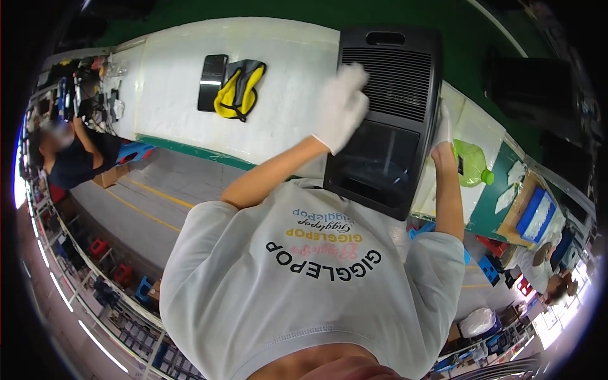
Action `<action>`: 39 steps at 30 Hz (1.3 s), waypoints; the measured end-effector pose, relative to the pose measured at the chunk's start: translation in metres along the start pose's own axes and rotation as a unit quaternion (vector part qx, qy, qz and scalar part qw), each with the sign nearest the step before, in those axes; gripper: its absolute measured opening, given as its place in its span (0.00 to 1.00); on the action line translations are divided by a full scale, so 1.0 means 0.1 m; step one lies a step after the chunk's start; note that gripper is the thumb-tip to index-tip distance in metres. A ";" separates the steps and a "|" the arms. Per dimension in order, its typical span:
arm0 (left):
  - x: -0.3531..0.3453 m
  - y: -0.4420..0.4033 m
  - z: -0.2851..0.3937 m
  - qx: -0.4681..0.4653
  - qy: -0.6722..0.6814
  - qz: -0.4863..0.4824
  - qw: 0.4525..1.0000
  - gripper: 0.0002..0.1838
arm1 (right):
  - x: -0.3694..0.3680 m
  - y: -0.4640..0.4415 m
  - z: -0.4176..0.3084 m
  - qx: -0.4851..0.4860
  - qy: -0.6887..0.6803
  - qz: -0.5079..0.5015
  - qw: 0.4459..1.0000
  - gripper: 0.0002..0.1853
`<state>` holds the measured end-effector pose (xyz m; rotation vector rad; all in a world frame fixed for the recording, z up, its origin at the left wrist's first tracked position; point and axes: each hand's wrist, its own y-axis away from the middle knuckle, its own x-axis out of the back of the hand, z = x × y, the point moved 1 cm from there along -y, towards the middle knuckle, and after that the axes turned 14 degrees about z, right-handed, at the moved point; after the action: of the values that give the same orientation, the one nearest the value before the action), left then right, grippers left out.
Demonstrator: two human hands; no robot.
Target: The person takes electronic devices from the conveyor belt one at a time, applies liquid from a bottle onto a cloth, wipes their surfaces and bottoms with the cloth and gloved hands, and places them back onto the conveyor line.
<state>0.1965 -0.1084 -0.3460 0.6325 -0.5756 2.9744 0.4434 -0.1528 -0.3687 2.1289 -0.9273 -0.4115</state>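
Beside the white worktable (164, 82), I'd say steadying the black appliance (389, 125) is the step in hand. The left hand (344, 106), blurred, has bent fingers at its nine o'clock; the right hand (443, 128) lies along its three o'clock side (whether either grips, I can't tell). Shifting it would call for firm support. A green bottle (470, 163) sits at four o'clock.
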 end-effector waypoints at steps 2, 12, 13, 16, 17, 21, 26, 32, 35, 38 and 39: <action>-0.20 0.09 -0.50 0.217 0.136 0.104 0.961 0.23 | 0.04 -0.03 0.00 -0.022 -0.012 0.031 0.999 0.28; -0.20 0.11 -0.67 0.674 0.355 -0.077 0.643 0.29 | -0.04 -0.17 0.33 0.045 -0.087 0.012 0.995 0.31; -0.09 0.03 -0.58 0.677 0.362 -0.076 0.636 0.31 | -0.11 -0.13 0.43 0.032 -0.099 0.004 0.995 0.31; 0.33 -0.27 -0.17 0.547 0.244 -0.003 0.801 0.39 | -0.38 -0.04 0.65 -0.007 -0.137 -0.021 0.990 0.29; 0.43 -0.33 -0.11 0.517 0.214 0.011 0.829 0.41 | -0.50 -0.08 0.68 -0.019 -0.151 -0.024 0.988 0.29; 0.74 -0.44 0.19 0.199 -0.181 0.078 0.960 0.41 | -0.76 -0.09 0.71 -0.010 -0.190 -0.081 0.978 0.29; 0.74 -0.19 0.20 0.138 -0.139 0.027 0.980 0.39 | -0.58 -0.27 1.06 0.044 -0.020 -0.079 0.996 0.33; 0.56 0.24 -0.08 0.328 0.124 0.003 0.936 0.34 | -0.63 0.95 0.47 0.165 0.010 -0.102 0.981 0.35; 0.58 0.30 -0.07 0.305 0.104 -0.020 0.947 0.33 | -0.61 1.09 0.53 0.144 -0.036 -0.126 0.981 0.30; 0.59 0.29 0.00 0.321 0.085 -0.009 0.943 0.32 | -0.61 1.06 0.57 0.126 -0.063 -0.121 0.983 0.31; 0.59 0.29 0.02 0.339 0.089 0.006 0.937 0.31 | -0.62 1.04 0.58 0.119 -0.072 -0.118 0.983 0.32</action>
<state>0.1398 -0.1382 -0.3305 0.3619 0.4907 3.1560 0.3188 -0.1846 -0.3287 2.4673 -0.8407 -0.6073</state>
